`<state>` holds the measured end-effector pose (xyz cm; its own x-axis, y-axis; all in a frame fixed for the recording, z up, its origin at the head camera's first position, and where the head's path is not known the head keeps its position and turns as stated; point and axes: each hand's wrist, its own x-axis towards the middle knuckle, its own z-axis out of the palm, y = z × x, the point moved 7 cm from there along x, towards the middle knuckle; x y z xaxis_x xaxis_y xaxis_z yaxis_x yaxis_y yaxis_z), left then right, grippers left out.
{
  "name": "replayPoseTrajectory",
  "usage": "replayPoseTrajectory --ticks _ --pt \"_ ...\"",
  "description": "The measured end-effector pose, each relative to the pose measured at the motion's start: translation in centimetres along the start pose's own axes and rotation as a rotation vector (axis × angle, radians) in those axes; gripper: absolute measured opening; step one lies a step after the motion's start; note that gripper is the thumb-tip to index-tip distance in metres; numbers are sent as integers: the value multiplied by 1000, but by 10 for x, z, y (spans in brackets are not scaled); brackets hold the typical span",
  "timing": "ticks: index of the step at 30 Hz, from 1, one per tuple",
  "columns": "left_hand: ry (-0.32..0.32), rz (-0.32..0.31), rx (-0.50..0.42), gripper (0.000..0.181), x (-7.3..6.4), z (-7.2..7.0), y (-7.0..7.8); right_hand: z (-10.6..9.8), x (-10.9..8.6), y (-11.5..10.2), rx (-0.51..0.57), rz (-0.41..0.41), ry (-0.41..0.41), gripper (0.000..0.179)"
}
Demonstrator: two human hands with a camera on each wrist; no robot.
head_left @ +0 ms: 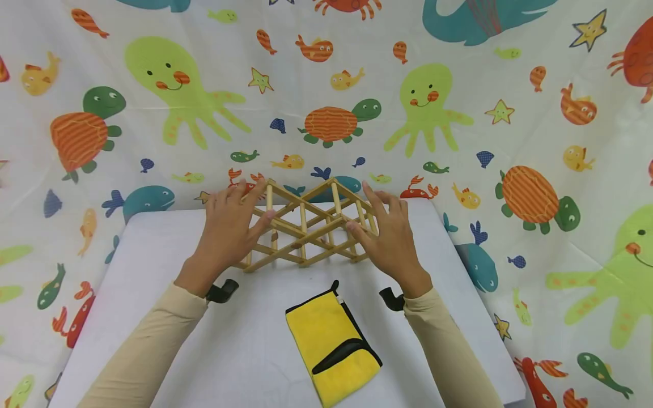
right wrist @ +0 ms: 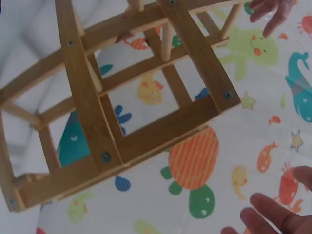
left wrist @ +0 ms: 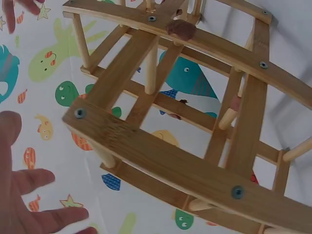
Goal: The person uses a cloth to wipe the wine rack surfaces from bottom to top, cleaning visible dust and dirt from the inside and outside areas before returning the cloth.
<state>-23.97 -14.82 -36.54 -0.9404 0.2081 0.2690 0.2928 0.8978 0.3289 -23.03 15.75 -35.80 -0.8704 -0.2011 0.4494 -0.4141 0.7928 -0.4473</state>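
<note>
A folding wooden lattice rack [head_left: 304, 226], made of crossed slats and round dowels, stands spread out on the white table. Small metal rivets join its slats, as both wrist views show. My left hand [head_left: 229, 226] is at its left end with fingers extended and thumb spread toward the frame. At the opposite end, my right hand [head_left: 385, 238] has its fingers straight and apart. In the left wrist view, the left fingers [left wrist: 36, 214] are beside the rack with nothing in them. The right fingers [right wrist: 268, 214] likewise show a gap from the wood in the right wrist view.
A yellow zip pouch [head_left: 331, 340] with black trim lies on the table [head_left: 245, 340] between my forearms, in front of the rack. Behind the table hangs a white cloth [head_left: 326, 73] printed with sea animals. Dark pieces jut from both wrists.
</note>
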Motion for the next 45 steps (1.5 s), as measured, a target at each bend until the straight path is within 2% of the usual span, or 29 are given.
replayPoseTrajectory --ticks 4,10,15,18,22,27,31,38,42,45 --pt "56 23 -92 68 1 5 -7 6 -14 2 89 12 -28 88" --pt "119 21 -257 62 2 14 -15 18 -39 7 223 5 -95 92" --pt "240 40 -366 55 -5 14 -11 32 -58 14 281 7 -147 92" --pt "306 43 -383 51 -17 19 -7 43 -70 19 300 12 -170 91" --pt "359 25 -370 50 -36 29 -4 56 -84 24 336 23 -190 88" --pt "427 74 -360 50 -61 44 5 73 -95 32 390 50 -221 83" --pt "411 69 -370 47 -80 61 11 89 -102 40 435 60 -240 80" --pt "420 -24 -376 43 -111 94 10 114 -117 50 531 75 -312 76" --pt "373 -103 -395 36 -125 117 4 126 -121 54 537 77 -375 72" --pt "307 -172 -429 30 -133 136 -1 134 -121 57 545 81 -429 70"
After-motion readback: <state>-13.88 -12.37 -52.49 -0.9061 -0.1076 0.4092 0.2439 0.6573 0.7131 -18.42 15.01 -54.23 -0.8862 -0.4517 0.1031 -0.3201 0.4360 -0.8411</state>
